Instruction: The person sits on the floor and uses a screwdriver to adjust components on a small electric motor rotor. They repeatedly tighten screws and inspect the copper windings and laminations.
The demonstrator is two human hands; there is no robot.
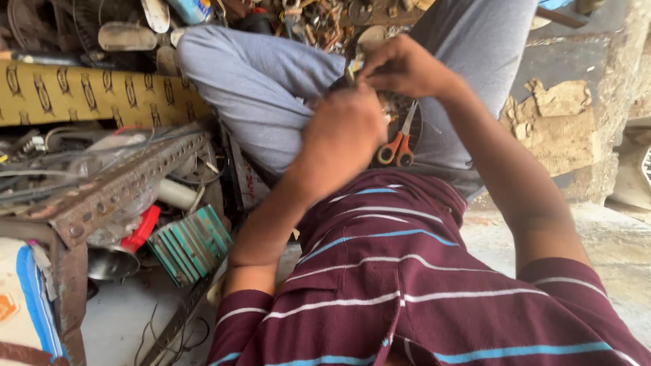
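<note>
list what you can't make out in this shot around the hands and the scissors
- Head view: the small item pinched in the right hand is almost wholly covered by its fingers; its kind is unclear.
- The left hand shows only its back, so its fingers and anything they hold are hidden.
- The orange-handled scissors are partly hidden behind the left hand.
- The clutter at the top edge is cut off and too small to identify.

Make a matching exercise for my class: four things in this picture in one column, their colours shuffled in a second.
Things:
1. scissors handles
2. shirt
3. trousers
4. cap under the metal rack

Colours:
A. grey
B. red
C. orange
D. maroon with pale stripes

Pairs: 1-C, 2-D, 3-A, 4-B
</note>
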